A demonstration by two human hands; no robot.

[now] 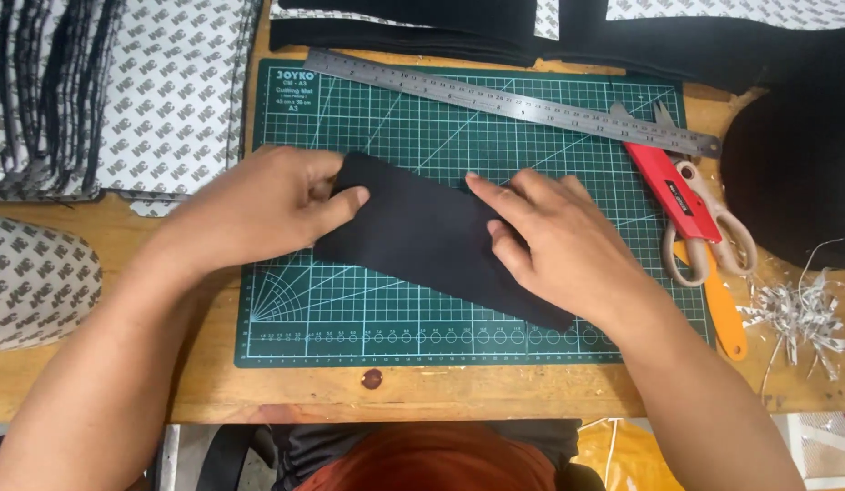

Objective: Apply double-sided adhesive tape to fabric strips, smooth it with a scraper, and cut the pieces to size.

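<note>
Two hands: both rest on one black fabric piece (pixel 422 232) near the middle of the frame.
Far left: stacks of patterned grey-and-white backing sheets (pixel 168 91) fill the upper left, with another rounded patterned piece (pixel 36 277) at the left edge.
Left hand (pixel 259 205): fingers curled over the strip's left end, thumb pinching its edge, holding it down.
Black fabric piece: lies flat and slanted on the green cutting mat (pixel 350 300), running from upper left to lower right.
Right hand (pixel 554 241): laid on the strip's right half, fingers spread flat and pressing, gripping nothing.
Upper centre: a steel ruler (pixel 504 98) slants across the mat's top edge, black fabric stacked beyond it.
Right: beige-handled scissors (pixel 704 227) overlie a red and orange utility knife (pixel 691 236); paper shreds (pixel 800 314) lie on the wooden table (pixel 441 391).
</note>
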